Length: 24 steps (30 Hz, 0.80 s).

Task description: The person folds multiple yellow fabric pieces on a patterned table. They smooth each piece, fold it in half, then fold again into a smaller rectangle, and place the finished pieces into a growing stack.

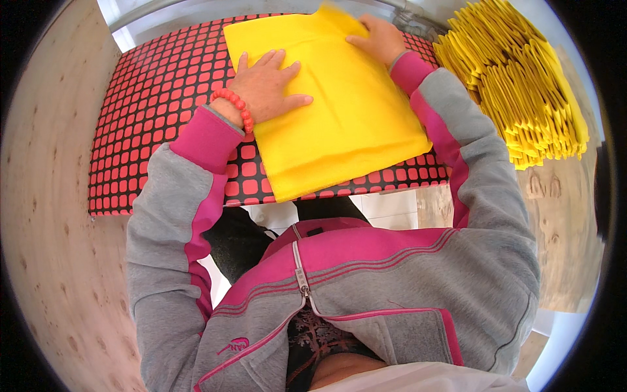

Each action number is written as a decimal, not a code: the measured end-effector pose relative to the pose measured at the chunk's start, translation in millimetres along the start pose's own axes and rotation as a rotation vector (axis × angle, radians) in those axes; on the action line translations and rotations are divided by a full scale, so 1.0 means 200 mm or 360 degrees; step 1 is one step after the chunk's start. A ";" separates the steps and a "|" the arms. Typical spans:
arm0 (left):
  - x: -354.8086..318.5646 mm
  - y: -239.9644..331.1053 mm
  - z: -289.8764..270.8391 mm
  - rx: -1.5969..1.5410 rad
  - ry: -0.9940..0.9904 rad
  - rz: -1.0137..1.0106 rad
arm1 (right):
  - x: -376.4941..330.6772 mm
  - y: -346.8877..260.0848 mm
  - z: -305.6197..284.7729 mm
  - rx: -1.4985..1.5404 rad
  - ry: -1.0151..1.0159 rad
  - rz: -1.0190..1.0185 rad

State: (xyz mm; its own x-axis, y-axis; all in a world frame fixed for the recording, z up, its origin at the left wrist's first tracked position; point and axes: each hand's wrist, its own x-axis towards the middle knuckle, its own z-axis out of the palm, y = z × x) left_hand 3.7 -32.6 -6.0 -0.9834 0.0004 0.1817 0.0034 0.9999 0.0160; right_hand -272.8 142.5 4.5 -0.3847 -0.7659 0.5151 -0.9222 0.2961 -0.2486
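From the head view, a folded yellow cloth [333, 104] lay on the red-and-black squared counter [157, 98], its long axis running away from the person, tilted slightly left. The left hand [264, 85] pressed flat on it, fingers spread; the right hand [379, 39] held the far edge, fingers curled onto it. It looked light, soft and limp, best gripped at corners. A stack of yellow cloths [516, 85] sat right.
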 end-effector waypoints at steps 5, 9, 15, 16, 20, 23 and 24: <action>0.00 0.01 -0.02 -0.0006 -0.0020 -0.0034 | 0.08 0.24 -0.10 0.1687 -0.0575 0.1303; 0.00 0.00 0.00 0.0015 0.0009 -0.0026 | 0.09 0.25 -0.07 0.1300 -0.0836 0.1099; 0.01 0.00 0.03 0.0107 0.0184 0.0059 | 0.00 0.01 0.09 -0.0805 0.0209 -0.0948; 0.01 0.01 0.03 0.0096 0.0159 0.0061 | -0.01 -0.02 0.10 -0.0840 0.0177 -0.0812; 0.00 0.01 0.01 0.0053 -0.0034 -0.0016 | 0.02 -0.03 0.11 -0.0451 -0.0049 -0.0111; 0.00 0.02 -0.01 -0.0010 -0.0080 -0.0069 | 0.05 0.12 -0.03 0.1083 -0.0674 0.1043; 0.00 0.03 -0.01 -0.0022 -0.0087 -0.0082 | 0.04 0.18 -0.08 0.1467 -0.0756 0.1181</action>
State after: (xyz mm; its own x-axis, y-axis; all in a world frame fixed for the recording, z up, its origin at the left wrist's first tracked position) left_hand 4.7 -27.5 -4.7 -0.9908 -0.0500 0.1261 -0.0456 0.9982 0.0378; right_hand -308.7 156.1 12.1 -0.5670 -0.7721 -0.2870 -0.0515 0.3810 -0.9231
